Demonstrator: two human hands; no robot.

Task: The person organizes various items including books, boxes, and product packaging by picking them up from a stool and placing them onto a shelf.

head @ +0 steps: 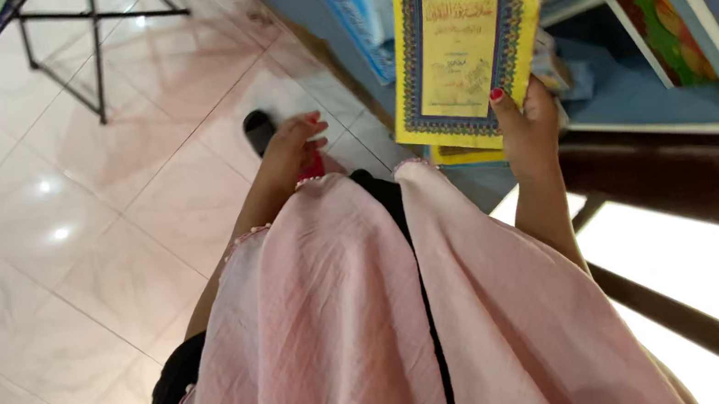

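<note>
A pink shawl hangs nearest the camera, covering the person's front, with a black strip of clothing showing down its middle. Just beyond the shawl's upper edge, the right hand has its grip closed on the lower edge of a yellow book, thumb with a red-painted nail pressed on the cover and the fingers hidden behind it. The book is held upright, its cover bearing a dark patterned border around a yellow panel. A second yellow book shows as a thin edge directly under the first, against the same hand; whether the hand grips it too cannot be told.

To the left of the yellow book, the left hand hangs over the floor, fingers loosely curled and holding nothing visible. A black shoe tip rests just beyond that hand on the pale tiled floor.

Behind the yellow book stands a blue shelf with coloured books and papers in its compartments. Far left of the book, black metal legs stand on the tiles.
</note>
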